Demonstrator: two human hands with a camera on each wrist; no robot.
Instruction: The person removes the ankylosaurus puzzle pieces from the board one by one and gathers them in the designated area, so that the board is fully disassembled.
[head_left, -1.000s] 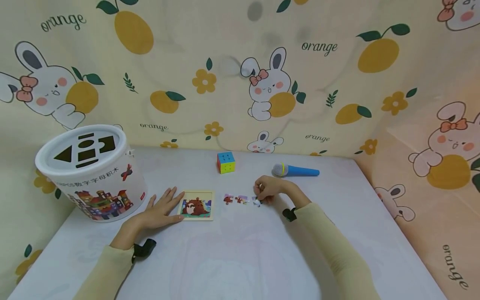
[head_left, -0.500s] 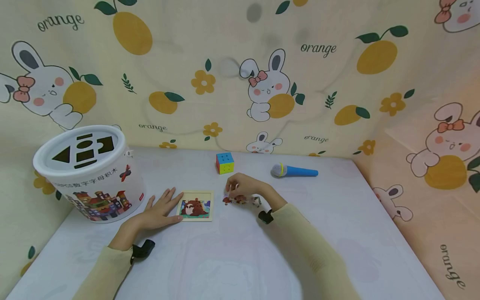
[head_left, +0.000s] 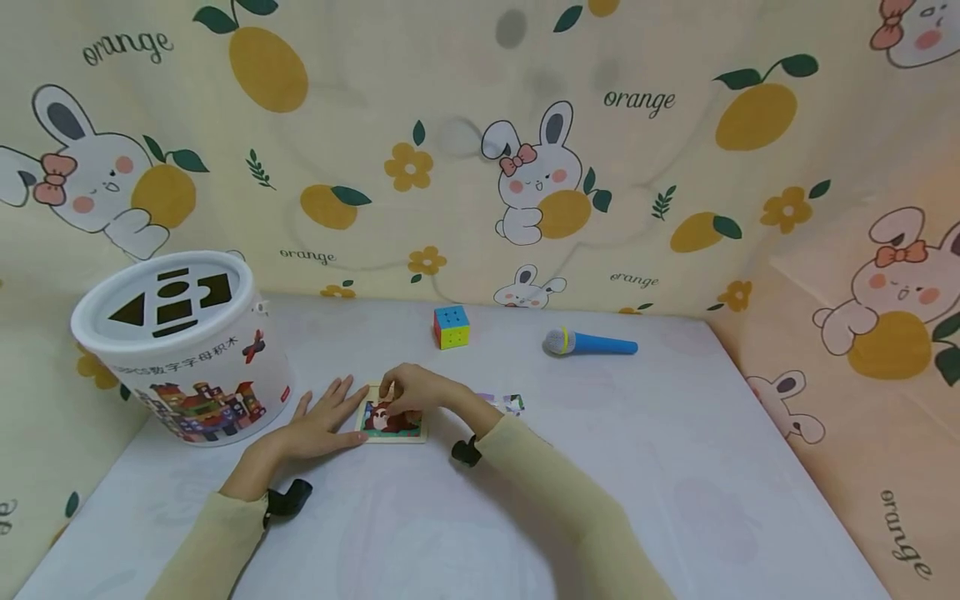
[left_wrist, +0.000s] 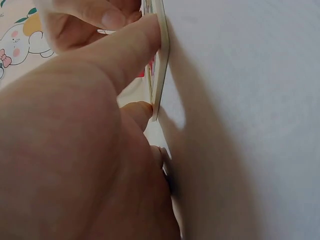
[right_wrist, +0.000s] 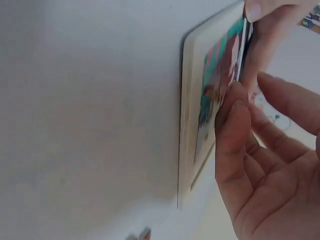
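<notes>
A small square picture puzzle in a pale wooden frame (head_left: pixel 408 440) lies on the table and shows a brown animal. My left hand (head_left: pixel 321 425) lies with fingers extended at its left side, thumb on the lower left corner and index finger at the upper left. Over the puzzle, my right hand (head_left: pixel 418 390) pinches a small puzzle piece (left_wrist: pixel 103 32); just a pale sliver of it shows in the left wrist view. In the right wrist view, that hand's fingertips (right_wrist: pixel 234 107) are right at the picture. Two loose pieces (head_left: pixel 514 404) lie to the right, partly behind my right forearm.
A white bucket (head_left: pixel 180 358) with shape cutouts in its lid stands at the left. Toward the back are a puzzle cube (head_left: pixel 452 327) and a blue toy microphone (head_left: pixel 600 342). A curtain (head_left: pixel 450 83) with rabbits and oranges hangs behind the white table (head_left: pixel 420 533).
My right hand has moved left from the rightmost loose piece, past the row of pieces, to over the framed puzzle, taking one piece with it. The left hand has stayed in place.
</notes>
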